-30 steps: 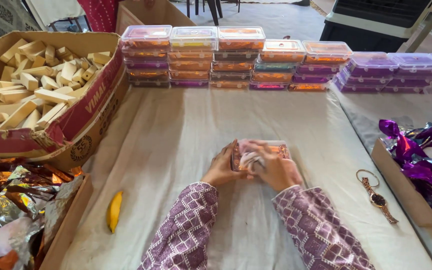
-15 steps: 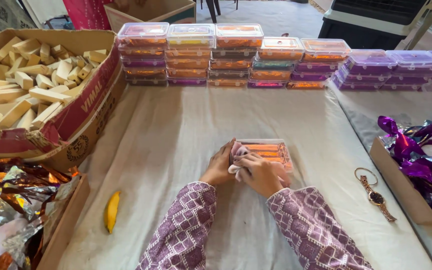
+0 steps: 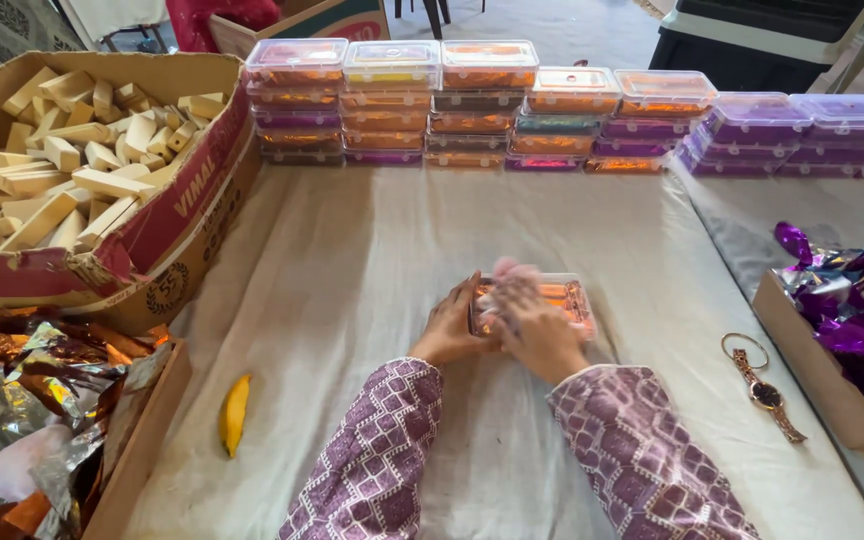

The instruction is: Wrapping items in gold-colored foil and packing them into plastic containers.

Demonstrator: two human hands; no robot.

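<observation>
Box: clear plastic box (image 3: 552, 300) with orange contents lay flat on the cloth-covered surface (image 3: 352, 260), near its middle, under both hands.
Carton: big cardboard carton (image 3: 152, 230) of pale wooden blocks sat at far left.
Stacks: rows of filled lidded boxes (image 3: 472, 105) lined the far edge.
Left hand: left hand (image 3: 449, 325) gripped the box's left end, fingers curled on it.
Right hand: right hand (image 3: 530, 325), blurred, pressed on the lid; fingers' grip cannot be told.
Watch: wristwatch (image 3: 764, 390) lay just right.
Peel: yellow piece (image 3: 235, 412) lay left.
</observation>
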